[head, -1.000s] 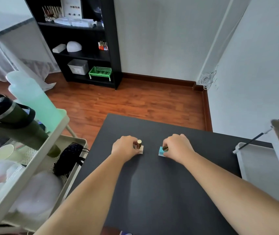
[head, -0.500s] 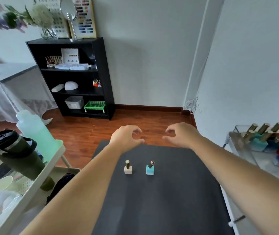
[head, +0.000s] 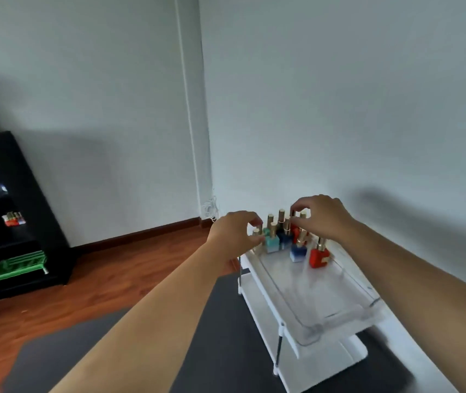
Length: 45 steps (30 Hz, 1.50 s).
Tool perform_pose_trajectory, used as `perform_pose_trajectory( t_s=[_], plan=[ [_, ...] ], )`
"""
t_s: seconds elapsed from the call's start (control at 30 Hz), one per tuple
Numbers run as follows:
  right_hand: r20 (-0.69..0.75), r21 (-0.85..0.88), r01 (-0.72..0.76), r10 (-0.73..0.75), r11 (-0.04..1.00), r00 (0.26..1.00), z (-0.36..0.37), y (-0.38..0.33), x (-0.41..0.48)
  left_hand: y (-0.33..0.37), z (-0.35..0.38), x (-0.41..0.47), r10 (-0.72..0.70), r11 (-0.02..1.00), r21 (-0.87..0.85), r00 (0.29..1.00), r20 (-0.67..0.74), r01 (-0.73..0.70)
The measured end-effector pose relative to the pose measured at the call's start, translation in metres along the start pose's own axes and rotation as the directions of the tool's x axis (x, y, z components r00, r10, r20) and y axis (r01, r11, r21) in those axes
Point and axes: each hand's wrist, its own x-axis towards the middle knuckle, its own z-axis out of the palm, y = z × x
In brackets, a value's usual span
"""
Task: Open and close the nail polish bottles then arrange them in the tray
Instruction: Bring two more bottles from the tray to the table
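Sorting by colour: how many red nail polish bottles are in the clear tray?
2: front red bottle at the cluster's near right; rear red bottle behind it, under the right hand; more may be hidden.

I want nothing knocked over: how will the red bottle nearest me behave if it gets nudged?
The red bottle probably slides rather than tips: its square base looks wide. Its tall gold cap may raise the balance somewhat. It stands apart in the clear tray, so neighbours look safe.

No text, label or number can be read anywhere — all too blurred.
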Motion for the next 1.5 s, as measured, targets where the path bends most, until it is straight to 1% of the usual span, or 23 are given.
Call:
perform_pose_trajectory(
  t_s=[0.07,0.13,0.2,0.33,0.4,0.47,0.53,0.7,0.8,0.97,1.03,1.13,1.2,1.33,1.43,1.5],
  plan=[
    [-0.011,0.027,-0.077,0.077,0.997,0.997,-0.008,0.026,-0.013,0.019,0.019,0.011,0.042,0.999,0.015,0.998,0.04,-0.043],
    [0.009,0.048,-0.138,0.137,0.989,0.99,-0.01,0.046,-0.023,0.031,0.035,0.02,0.067,0.996,0.046,0.994,0.081,-0.071],
    [0.048,0.075,-0.178,0.174,0.981,0.983,-0.007,0.059,-0.03,0.037,0.047,0.026,0.052,0.996,0.064,0.992,0.118,-0.06],
    [0.122,0.173,-0.217,0.197,0.961,0.973,0.007,0.074,-0.034,0.039,0.072,0.033,-0.031,0.997,0.079,0.986,0.165,0.018],
    [0.155,0.206,-0.223,0.194,0.953,0.969,0.016,0.078,-0.032,0.04,0.082,0.036,-0.042,0.995,0.094,0.984,0.176,0.026],
    [0.196,0.228,-0.22,0.177,0.948,0.964,0.025,0.08,-0.029,0.038,0.092,0.041,-0.044,0.998,0.054,0.98,0.192,0.034],
    [0.237,0.214,-0.212,0.16,0.953,0.958,0.032,0.081,-0.026,0.038,0.099,0.046,-0.064,0.998,0.018,0.977,0.203,0.062],
    [0.29,0.1,-0.144,0.11,0.984,0.951,0.04,0.082,-0.019,0.041,0.106,0.054,-0.104,0.994,0.053,0.979,0.175,0.096],
    [0.294,0.041,-0.125,0.108,0.991,0.95,0.042,0.081,-0.017,0.04,0.11,0.056,-0.133,0.99,0.075,0.975,0.178,0.121],
    [0.279,0.009,-0.112,0.105,0.994,0.955,0.043,0.08,-0.017,0.039,0.107,0.054,-0.091,0.995,0.063,0.975,0.201,0.08],
    [0.236,0.015,-0.094,0.088,0.995,0.968,0.037,0.077,-0.014,0.038,0.099,0.051,-0.05,0.998,0.038,0.983,0.178,0.044],
    [0.146,0.003,-0.051,0.05,0.999,0.988,0.021,0.064,-0.004,0.031,0.073,0.043,-0.009,0.999,-0.029,0.995,0.095,0.012],
    [0.102,0.057,-0.037,0.031,0.998,0.994,0.009,0.048,0.006,0.022,0.05,0.036,-0.011,0.995,-0.096,1.0,0.027,0.014],
    [0.065,0.172,0.031,-0.043,0.985,0.997,0.0,-0.006,0.024,-0.011,-0.002,0.017,-0.09,0.987,-0.141,0.989,-0.119,0.073],
    [0.084,0.277,0.102,-0.13,0.956,0.988,0.015,-0.06,0.032,-0.048,-0.035,-0.007,-0.195,0.979,-0.105,0.961,-0.194,0.178],
    [0.116,0.318,0.134,-0.179,0.939,0.977,0.034,-0.091,0.034,-0.074,-0.048,-0.027,-0.262,0.965,-0.056,0.942,-0.21,0.256]
  ],
)
